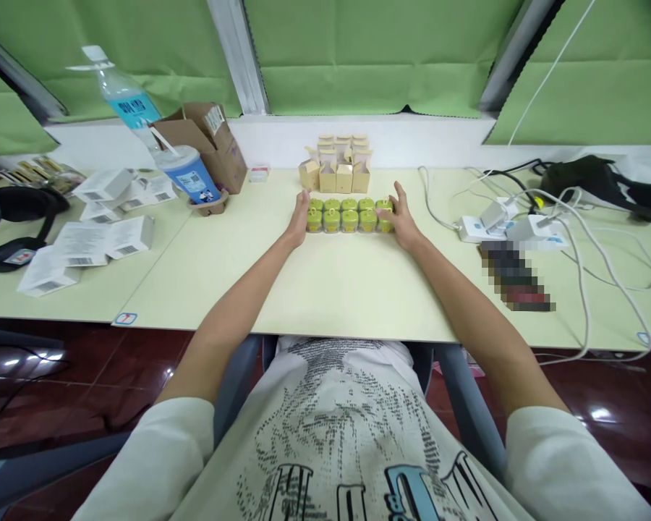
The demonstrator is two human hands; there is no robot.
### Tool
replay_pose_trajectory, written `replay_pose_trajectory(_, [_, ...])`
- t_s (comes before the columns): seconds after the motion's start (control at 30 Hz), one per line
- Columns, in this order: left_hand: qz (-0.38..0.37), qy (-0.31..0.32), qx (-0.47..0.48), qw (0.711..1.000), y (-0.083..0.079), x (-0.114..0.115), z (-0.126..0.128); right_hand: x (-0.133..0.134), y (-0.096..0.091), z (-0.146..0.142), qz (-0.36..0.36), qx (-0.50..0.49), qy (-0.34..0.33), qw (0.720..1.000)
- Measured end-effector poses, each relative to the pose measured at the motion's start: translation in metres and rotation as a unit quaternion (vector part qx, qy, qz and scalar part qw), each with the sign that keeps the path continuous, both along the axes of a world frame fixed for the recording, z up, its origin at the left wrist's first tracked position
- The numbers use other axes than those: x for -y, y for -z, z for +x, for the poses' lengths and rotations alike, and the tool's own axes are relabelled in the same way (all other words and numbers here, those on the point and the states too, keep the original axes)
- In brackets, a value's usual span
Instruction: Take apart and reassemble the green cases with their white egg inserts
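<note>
White cloth T-shirt with black print [325, 427] fills the lower centre of the frame, while at mid-centre two rows of small, rounded lime-green containers [349, 217] stand on the pale cream tabletop [352, 282]. Both parts of the grip are unclenched, the left hand [299, 217] upright along the left end, the right hand [404, 221] spread against the right, though how firmly they press cannot be told. Uneven squeezing could buckle the rows, and a forward shove could topple the small cream cardboard boxes [327, 178] at upper centre.
</note>
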State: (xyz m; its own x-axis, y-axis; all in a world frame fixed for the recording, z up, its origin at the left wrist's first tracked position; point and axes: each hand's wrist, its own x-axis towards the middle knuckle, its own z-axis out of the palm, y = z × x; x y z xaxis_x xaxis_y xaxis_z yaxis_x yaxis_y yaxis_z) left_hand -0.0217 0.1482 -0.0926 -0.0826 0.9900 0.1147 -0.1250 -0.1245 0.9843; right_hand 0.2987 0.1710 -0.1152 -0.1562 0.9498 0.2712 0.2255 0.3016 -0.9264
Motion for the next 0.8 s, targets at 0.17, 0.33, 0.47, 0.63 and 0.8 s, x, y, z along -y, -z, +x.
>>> replay_pose_trajectory(0.17, [0.008,-0.001,-0.007,1.0,0.0,0.0,0.001,0.011,-0.009,0.003,-0.029,-0.005,-0.034,0.999])
replay_pose_trajectory(0.33, [0.019,0.001,-0.013,1.0,0.0,-0.001,0.001,0.011,-0.009,0.004,-0.017,-0.009,-0.038,0.999])
replay_pose_trajectory(0.47, [0.026,0.001,-0.011,1.0,-0.001,-0.001,0.0,0.007,-0.006,0.005,-0.023,-0.009,-0.038,0.999])
replay_pose_trajectory(0.63, [0.014,0.0,-0.004,1.0,-0.002,-0.001,0.001,0.004,-0.008,0.004,-0.028,0.023,-0.022,0.999])
replay_pose_trajectory(0.8, [0.017,0.004,-0.013,1.0,0.001,-0.003,0.001,0.005,-0.011,-0.006,-0.056,-0.028,0.006,0.998])
